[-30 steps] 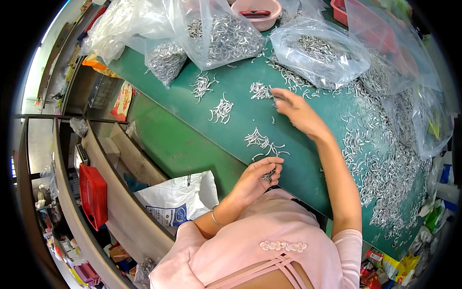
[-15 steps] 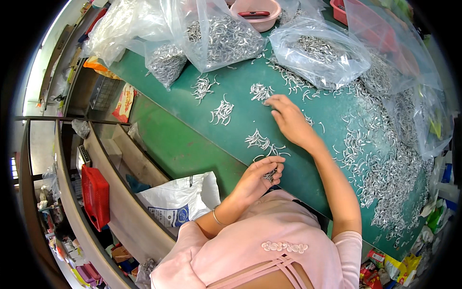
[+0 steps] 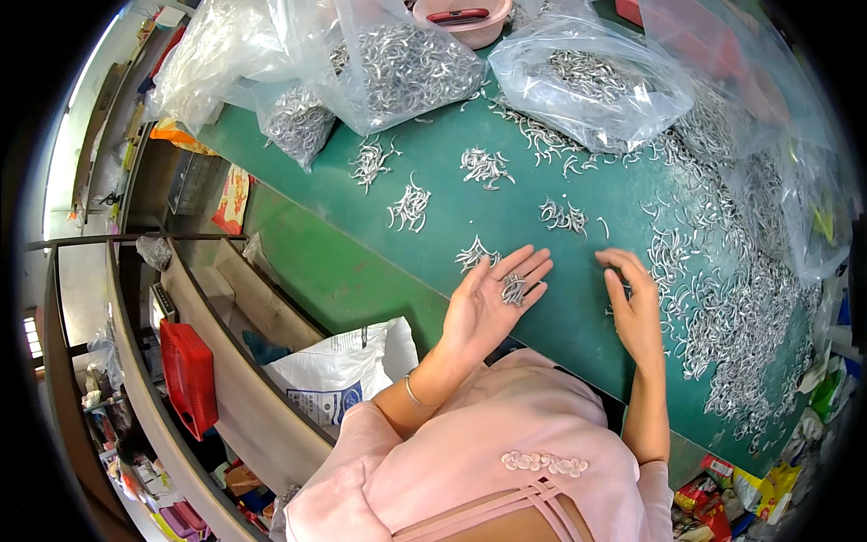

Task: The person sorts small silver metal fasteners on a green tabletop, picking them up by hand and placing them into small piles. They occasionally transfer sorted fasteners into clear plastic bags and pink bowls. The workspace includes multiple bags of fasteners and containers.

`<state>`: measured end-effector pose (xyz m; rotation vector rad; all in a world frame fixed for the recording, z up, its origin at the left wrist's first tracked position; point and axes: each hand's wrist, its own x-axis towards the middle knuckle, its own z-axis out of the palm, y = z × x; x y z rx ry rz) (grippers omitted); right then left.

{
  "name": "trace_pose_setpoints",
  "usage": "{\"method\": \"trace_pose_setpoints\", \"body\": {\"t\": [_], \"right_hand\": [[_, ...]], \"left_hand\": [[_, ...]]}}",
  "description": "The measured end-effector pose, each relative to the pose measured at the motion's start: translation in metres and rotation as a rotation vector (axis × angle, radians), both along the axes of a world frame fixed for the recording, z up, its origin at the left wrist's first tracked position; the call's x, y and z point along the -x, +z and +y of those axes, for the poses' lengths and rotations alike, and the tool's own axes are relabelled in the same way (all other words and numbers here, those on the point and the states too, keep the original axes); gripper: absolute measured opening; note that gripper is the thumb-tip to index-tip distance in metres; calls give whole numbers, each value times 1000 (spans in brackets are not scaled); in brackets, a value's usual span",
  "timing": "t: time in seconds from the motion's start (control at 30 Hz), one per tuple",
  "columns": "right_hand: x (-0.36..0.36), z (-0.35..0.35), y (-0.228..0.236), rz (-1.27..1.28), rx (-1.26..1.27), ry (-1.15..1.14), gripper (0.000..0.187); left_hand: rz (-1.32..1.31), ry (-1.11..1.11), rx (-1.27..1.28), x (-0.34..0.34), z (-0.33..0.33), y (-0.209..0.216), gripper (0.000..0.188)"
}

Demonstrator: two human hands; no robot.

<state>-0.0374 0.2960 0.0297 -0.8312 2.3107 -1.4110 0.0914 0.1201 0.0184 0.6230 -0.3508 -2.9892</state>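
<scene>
My left hand (image 3: 488, 303) is turned palm up near the table's front edge, its fingers stretched out. A small clump of curved silvery metal pieces (image 3: 513, 289) rests on those fingers. To its right, my right hand (image 3: 635, 303) hovers low over the table by the edge of a large spread heap of the same pieces (image 3: 722, 334). Its thumb and fingers are apart, bent a little, and I see nothing between them. Small separate piles lie on the green table (image 3: 524, 208): one pile (image 3: 476, 253) just beyond my left hand, another pile (image 3: 562, 217) beyond and between both hands.
Clear plastic bags (image 3: 411, 77) full of metal pieces stand along the far side, one bag (image 3: 591, 86) with its mouth open. A pink bowl (image 3: 479, 32) holds a red object. At the left are shelves, a red basket (image 3: 187, 379) and a white sack (image 3: 334, 370).
My left hand has turned palm up and uncurled, showing the metal pieces. My right hand has drawn back from the far pile toward the heap on the right.
</scene>
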Motion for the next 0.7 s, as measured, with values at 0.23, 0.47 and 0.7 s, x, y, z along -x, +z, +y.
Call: {"method": "trace_pose_setpoints", "body": {"t": [0.23, 0.47, 0.7], "right_hand": [[-12, 13, -3, -19, 1, -42, 20], [-23, 12, -6, -41, 24, 3, 19], [-25, 5, -2, -25, 53, 29, 18]], "left_hand": [[-34, 2, 83, 5, 3, 0, 56], [-173, -49, 237, -4, -15, -7, 51], [23, 103, -116, -3, -28, 19, 50]]}}
